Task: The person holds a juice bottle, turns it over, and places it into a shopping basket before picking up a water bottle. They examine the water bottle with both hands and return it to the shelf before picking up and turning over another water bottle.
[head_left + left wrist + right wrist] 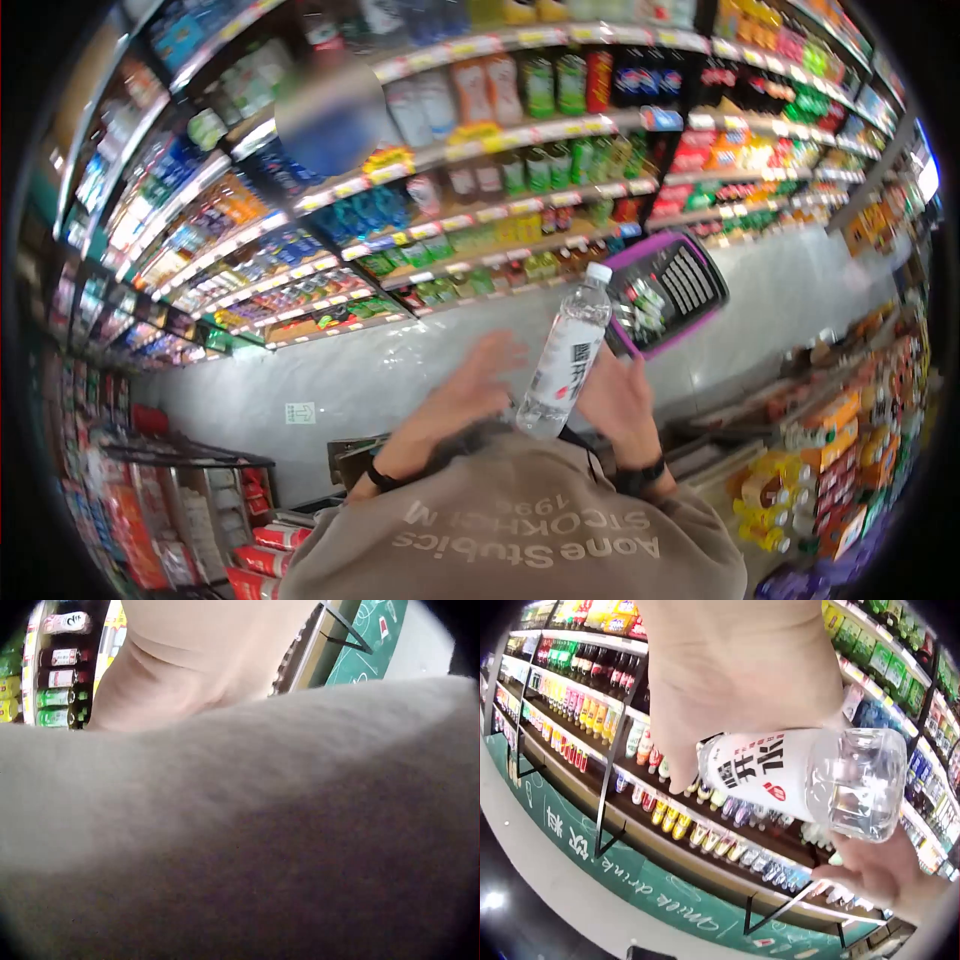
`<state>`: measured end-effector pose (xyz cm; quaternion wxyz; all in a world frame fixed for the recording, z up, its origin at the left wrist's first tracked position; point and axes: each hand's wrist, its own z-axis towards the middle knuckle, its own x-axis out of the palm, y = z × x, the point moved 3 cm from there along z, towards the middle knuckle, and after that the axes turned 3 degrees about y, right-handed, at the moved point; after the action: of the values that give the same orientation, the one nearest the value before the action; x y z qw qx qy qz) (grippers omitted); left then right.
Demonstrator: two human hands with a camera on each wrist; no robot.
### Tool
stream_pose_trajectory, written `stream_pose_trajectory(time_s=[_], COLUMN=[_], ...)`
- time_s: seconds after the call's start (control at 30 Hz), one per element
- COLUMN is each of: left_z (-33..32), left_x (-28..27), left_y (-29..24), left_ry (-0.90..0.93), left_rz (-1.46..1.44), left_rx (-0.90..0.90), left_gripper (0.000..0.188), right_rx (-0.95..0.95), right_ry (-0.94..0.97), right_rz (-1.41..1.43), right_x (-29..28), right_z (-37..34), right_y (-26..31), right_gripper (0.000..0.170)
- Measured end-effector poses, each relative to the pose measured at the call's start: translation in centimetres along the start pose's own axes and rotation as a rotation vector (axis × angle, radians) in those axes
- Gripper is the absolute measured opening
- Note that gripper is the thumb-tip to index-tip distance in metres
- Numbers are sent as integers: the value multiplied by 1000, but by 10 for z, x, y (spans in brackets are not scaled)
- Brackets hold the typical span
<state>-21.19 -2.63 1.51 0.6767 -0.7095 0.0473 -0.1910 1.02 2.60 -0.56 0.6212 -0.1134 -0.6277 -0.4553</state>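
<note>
A clear plastic water bottle [567, 345] with a white label stands tilted before my chest, white cap up. My right hand [617, 400] grips it from the right side; in the right wrist view that hand [742, 671] overlaps the upper part of the bottle [769, 776], hiding its cap. To the left of the bottle, my left hand [478, 378] is held with fingers extended and holds nothing. The right wrist view shows the left hand [881, 870] close by the bottle's base. A sleeve [247, 825] fills most of the left wrist view.
A black shopping basket with a purple rim [650, 352] and goods inside is beyond my right hand. Shelves [480, 220] full of drinks run across the front. Behind me are yellow bottles [775, 495] on the right and red packs [265, 560] on the left.
</note>
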Motion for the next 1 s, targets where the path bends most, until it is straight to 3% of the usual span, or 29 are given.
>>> stream_pose_trajectory(time_s=[0.07, 0.1, 0.17, 0.2, 0.23, 0.33, 0.43, 0.47, 0.53, 0.63, 0.7, 0.87, 1.0], left_z=[-14, -22, -47, -59, -70, -100, -127, -137, -149, -152, -155, -157, -147], left_x=[6, 4, -11, -16, -27, -38, -56, -59, -59, -62, -62, -54, -46], left_y=[-3, -8, -11, -9, 4, -7, 10, 14, 7, 1, 1, 3, -14], left_ry=[-23, -29, -158, -212, -300, -398, -227, -269, -377, -369, -355, -344, -344], left_rz=[-113, -174, -322, -405, -521, -689, -944, -910, -872, -772, -744, -755, -705], left_rx=[66, 96, -55, -133, -65, 5, 99, 97, 76, 276, 311, 300, 267], left_gripper=[81, 83, 81, 80, 76, 50, 51, 53, 57, 59, 61, 59, 55], right_rx=[-15, 10, 65, 80, 90, 132, 114, 170, 261, 355, 378, 341, 329], right_ry=[43, 167, 370, 489, 603, 608, 524, 588, 465, 454, 463, 475, 545], right_rz=[-123, -19, 197, 80, -36, -281, -385, -389, -246, -271, -367, -471, -332], right_x=[55, 62, 66, 61, 55, 68, 83, 77, 76, 86, 85, 84, 88], right_z=[-5, -8, -18, -14, -9, 9, 19, 26, 27, 35, 41, 52, 55], right_y=[3, -1, -1, -2, -6, -26, -59, -67, -85, -94, -91, -83, -71], right_gripper=[112, 111, 108, 104, 100, 83, 82, 82, 94, 85, 81, 71, 61])
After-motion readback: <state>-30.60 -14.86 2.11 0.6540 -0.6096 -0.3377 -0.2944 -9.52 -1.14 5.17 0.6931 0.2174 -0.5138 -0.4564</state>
